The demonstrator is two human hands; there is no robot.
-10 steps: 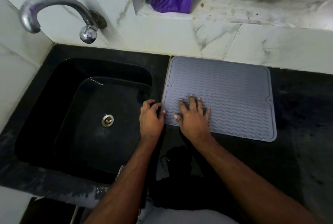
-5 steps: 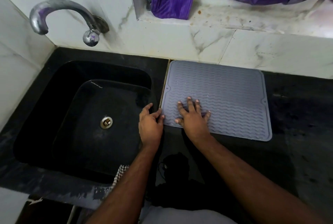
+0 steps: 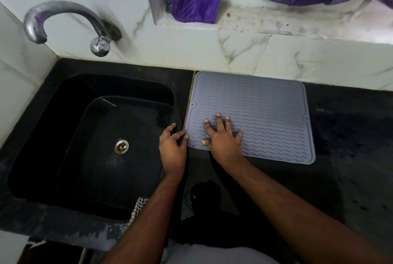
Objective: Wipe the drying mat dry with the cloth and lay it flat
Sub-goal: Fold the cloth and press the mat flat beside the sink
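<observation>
While the grey, wave-ribbed silicone drying mat [image 3: 255,115] lies spread on the black stone counter [image 3: 350,157] just right of the black sink [image 3: 95,136], its far edge against the white marble wall, both hands are on its near-left corner. The right hand [image 3: 223,138] presses palm-down on the mat with fingers splayed wide, holding nothing. The left hand [image 3: 172,146] sits at the mat's left edge beside the sink, thumb and fingertips closing narrowly at that edge — whether they actually pinch it I cannot tell. A checked cloth [image 3: 138,206] shows only as a scrap under the left forearm, at the sink's near rim, in neither hand. Judging by this, wiping looks finished and the step in hand is flattening and squaring the mat. The next move likely calls for smoothing outward from that corner — and releasing the edge without dragging the mat toward the sink.
</observation>
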